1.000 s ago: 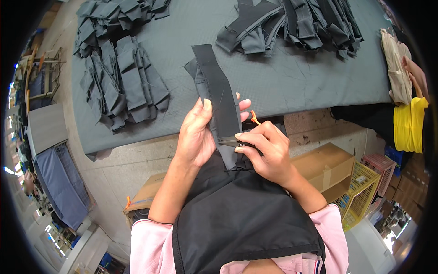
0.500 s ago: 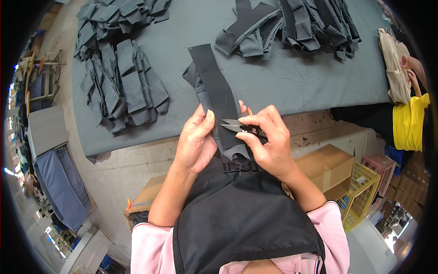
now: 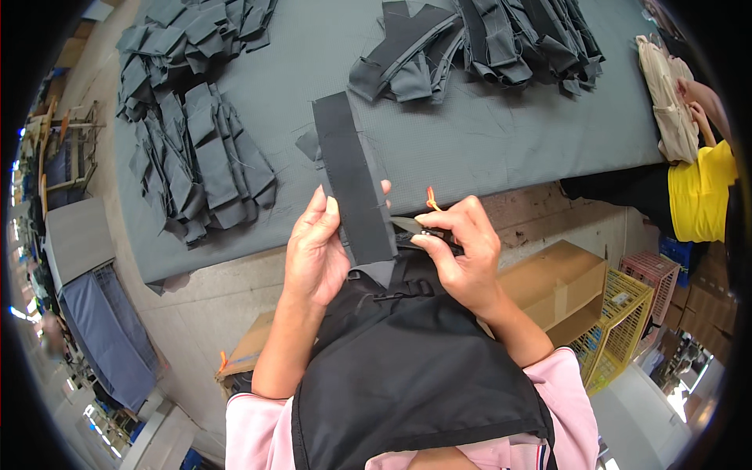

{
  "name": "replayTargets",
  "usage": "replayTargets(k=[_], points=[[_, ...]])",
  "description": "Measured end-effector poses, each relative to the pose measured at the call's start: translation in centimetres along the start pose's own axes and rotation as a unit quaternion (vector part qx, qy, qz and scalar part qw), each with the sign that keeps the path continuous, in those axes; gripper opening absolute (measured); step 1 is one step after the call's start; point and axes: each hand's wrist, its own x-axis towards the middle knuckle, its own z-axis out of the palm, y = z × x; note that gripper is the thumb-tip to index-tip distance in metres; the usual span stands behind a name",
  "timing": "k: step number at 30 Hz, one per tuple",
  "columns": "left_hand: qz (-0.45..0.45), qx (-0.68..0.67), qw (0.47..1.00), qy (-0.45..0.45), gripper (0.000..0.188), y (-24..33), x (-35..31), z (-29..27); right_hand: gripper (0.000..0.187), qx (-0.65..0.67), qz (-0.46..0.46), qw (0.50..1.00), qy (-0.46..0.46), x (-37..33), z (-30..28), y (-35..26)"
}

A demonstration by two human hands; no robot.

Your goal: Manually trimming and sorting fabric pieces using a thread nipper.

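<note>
My left hand (image 3: 313, 254) is closed around a long, flat strip of black and dark grey cloth (image 3: 352, 188), thumb along its left edge, fingers passing behind it with a fingertip showing past the right edge. The strip stands tilted in front of me, above my black fabric apron (image 3: 423, 352), its upper end seen against the table spread with grey-green cloth (image 3: 313, 63). My right hand (image 3: 466, 243) pinches small black-handled thread snips with metal blades (image 3: 407, 225) between thumb and forefinger, an orange loop (image 3: 432, 200) sticking up beside them. The blades are at the strip's right edge; I can't tell from this angle whether the tips touch it. I'd judge the strip light, with a fairly stiff black face and a softer grey layer that could flop at its loose ends, neither slippery nor fragile. It's best held mid-length, thumb on one long edge and fingers supporting the back, keeping the fingertips clear of the blades.
</note>
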Motion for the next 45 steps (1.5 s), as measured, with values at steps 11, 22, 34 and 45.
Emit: replayTargets(k=[11,22,34,45], points=[[0.015,0.036,0.999,0.019,0.041,0.1,-0.2,0.6,0.025,0.028,0.015,0.999,-0.006,0.7,-0.1,1.0],[-0.002,0.068,0.997,0.035,0.042,0.1,-0.3,1.2,0.024,-0.002,-0.026,0.999,-0.021,0.6,-0.4,0.9],[-0.021,0.096,0.995,0.021,0.043,0.1,-0.2,0.9,0.027,-0.004,-0.043,0.999,-0.028,0.0,-1.4,0.8],[0.009,0.150,0.987,0.051,0.039,0.3,-0.3,1.8,0.026,-0.105,-0.098,0.990,0.007,0.1,-1.0,0.6]])
